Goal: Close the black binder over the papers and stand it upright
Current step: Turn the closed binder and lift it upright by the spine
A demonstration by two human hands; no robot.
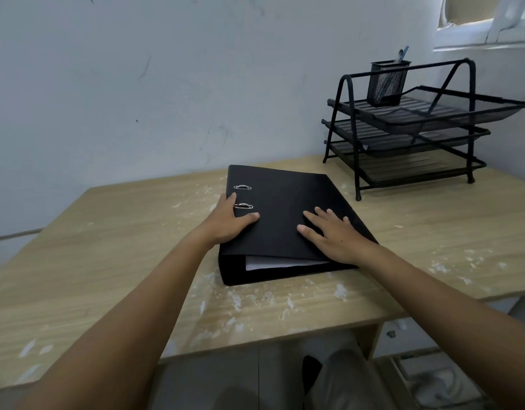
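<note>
**Binder lying flat and shut under both hands**

Binder (284, 214), black and matte, lies flat on the wooden desk (122, 247), a little right of the desk's middle, its spine along the left and its cover down over the contents. Two small silver ring slots (242, 196) show through the cover near the spine, one beyond the other. At the near edge the cover sits slightly raised, and a stack of white papers (284, 263) shows in the gap between the covers.

The left hand (228, 220) curls over the spine edge, thumb on top of the cover and fingers wrapped down the left side, gripping the binder. The right hand (332, 235) rests palm down on the cover near its right edge, fingers spread and flat, holding nothing.

Far right on the desk stands a black wire paper tray rack (409, 128) of three tiers, well apart from the binder, with a mesh pen cup (388, 82) on its top tier. The desk surface is flecked with pale scuffs
</note>
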